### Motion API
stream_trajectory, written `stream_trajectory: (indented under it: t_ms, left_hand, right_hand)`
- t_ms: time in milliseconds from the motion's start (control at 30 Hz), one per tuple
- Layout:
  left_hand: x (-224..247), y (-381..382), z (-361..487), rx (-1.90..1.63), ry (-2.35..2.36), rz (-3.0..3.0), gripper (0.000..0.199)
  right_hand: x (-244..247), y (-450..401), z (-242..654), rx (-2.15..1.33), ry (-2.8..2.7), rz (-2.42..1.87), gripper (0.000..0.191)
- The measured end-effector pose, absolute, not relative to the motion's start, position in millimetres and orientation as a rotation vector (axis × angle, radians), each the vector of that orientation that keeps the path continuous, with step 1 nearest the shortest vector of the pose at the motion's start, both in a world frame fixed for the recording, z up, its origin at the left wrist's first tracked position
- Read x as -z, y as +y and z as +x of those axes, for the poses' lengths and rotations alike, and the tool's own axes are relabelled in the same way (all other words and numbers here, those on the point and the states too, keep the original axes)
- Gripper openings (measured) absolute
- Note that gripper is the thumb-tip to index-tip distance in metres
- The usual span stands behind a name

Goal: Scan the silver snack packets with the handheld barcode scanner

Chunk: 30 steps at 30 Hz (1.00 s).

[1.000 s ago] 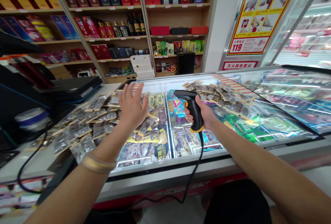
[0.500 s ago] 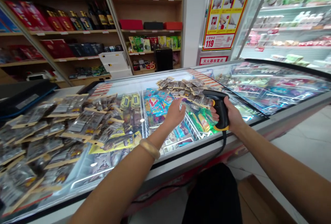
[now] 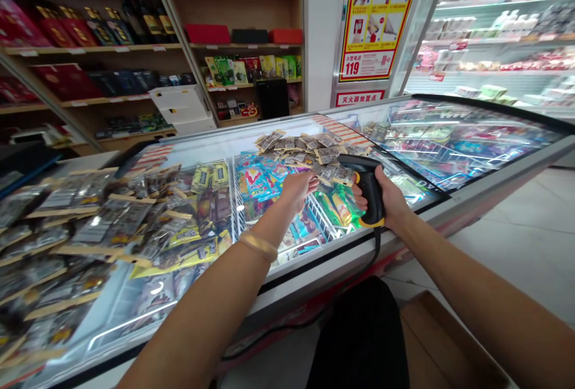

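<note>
My right hand grips a black and yellow barcode scanner by its handle, its head pointing left over a pile of small clear packets with tan card edges. A cable hangs from the handle. My left hand, with a gold bangle on the wrist, is at the near edge of that pile, left of the scanner. Its fingers are drawn together; whether they pinch a packet is hidden. The pile lies on the glass top of a chest freezer.
A larger heap of similar packets covers the left of the glass. Under the glass are wire baskets with blue ice-cream packs. Behind stand shelves of boxes and a red fire-safety poster. An open cardboard box is on the floor.
The view has shifted slightly, so most things sit a little further left. My left hand's fingers have drawn closer together by the packets. The scanner stays in my right hand.
</note>
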<state>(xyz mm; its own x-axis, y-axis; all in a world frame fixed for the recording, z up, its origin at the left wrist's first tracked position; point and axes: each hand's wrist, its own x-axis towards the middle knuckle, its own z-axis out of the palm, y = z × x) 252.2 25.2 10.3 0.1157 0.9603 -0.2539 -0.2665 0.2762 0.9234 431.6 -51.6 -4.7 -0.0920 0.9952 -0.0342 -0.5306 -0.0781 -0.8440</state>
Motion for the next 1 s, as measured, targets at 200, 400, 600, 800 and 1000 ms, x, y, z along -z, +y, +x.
stream_trajectory:
  t_ms: [200,400,600,800,1000]
  left_hand:
    - [-12,15,207,-1.092,1.321,0.839,0.028]
    - [-21,3,150,-1.136,1.211,0.78,0.019]
    - [-13,-1,109,-1.454,1.209,0.752,0.019]
    - [-2,-3,94,-1.517,1.24,0.885,0.017]
    - [-1,-6,92,-1.5,1.243,0.934,0.015]
  right_hand:
    - [4,-53,433,-1.53,-0.811,-0.774,0.045]
    - [2,-50,414,-1.542,-0.836,-0.742,0.047]
    - [-5,-40,344,-1.792,-0.899,-0.685,0.051]
    - [-11,-37,283,-1.975,-0.96,-0.775,0.051]
    - [-10,-35,274,-1.969,-0.928,-0.814,0.048]
